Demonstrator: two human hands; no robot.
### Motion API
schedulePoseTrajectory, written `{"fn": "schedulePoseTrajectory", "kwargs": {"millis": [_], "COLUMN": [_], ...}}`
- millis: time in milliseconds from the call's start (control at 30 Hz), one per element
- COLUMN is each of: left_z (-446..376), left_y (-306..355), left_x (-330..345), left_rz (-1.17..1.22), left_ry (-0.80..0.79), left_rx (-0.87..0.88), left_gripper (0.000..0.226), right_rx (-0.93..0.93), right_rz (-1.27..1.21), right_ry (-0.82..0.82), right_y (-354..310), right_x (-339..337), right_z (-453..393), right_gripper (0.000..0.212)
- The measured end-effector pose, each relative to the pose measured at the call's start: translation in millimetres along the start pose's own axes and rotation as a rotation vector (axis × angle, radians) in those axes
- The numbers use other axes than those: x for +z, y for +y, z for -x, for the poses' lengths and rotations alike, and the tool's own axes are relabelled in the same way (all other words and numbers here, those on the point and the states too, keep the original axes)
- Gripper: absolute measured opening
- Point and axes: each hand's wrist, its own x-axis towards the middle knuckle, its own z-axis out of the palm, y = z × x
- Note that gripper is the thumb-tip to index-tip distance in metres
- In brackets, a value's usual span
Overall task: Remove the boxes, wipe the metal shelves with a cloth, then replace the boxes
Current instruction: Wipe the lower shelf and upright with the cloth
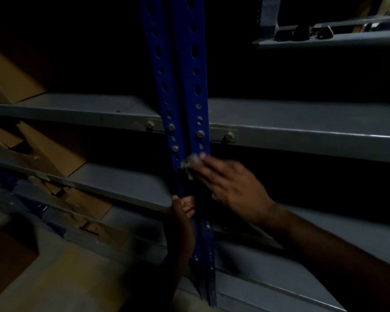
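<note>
A blue perforated upright post (180, 91) runs down the middle of the dim view, with grey metal shelves (302, 129) bolted to it on both sides. My right hand (230, 188) presses a small grey cloth (190, 164) against the post just below the shelf bolts; the fingers lie fairly straight and blurred. My left hand (182, 210) grips the post lower down, fingers curled round its left edge. Brown cardboard boxes (52, 152) stand on the left shelves.
Another cardboard box (11, 77) sits on the upper left shelf. A grey shelf frame (324, 39) with dark small parts is at the top right. Lower grey shelves (126, 185) step down toward the floor. The shelf bays on the right are dark.
</note>
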Motion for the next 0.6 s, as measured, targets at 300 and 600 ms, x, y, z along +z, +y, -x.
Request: {"fn": "schedulePoseTrajectory", "kwargs": {"millis": [300,600], "left_z": [3,17], "left_y": [-14,-32], "left_x": [-4,3], "left_rz": [-0.044,-0.194], "left_ry": [-0.038,0.016], "left_rx": [0.033,0.290], "left_gripper": [0.052,0.031], "right_rx": [0.069,0.893], "right_rz": [-0.207,-0.205], "right_ry": [-0.290,-0.329], "right_y": [-52,-104], "right_x": [48,54], "right_z": [91,112], "right_gripper": [0.043,0.063]}}
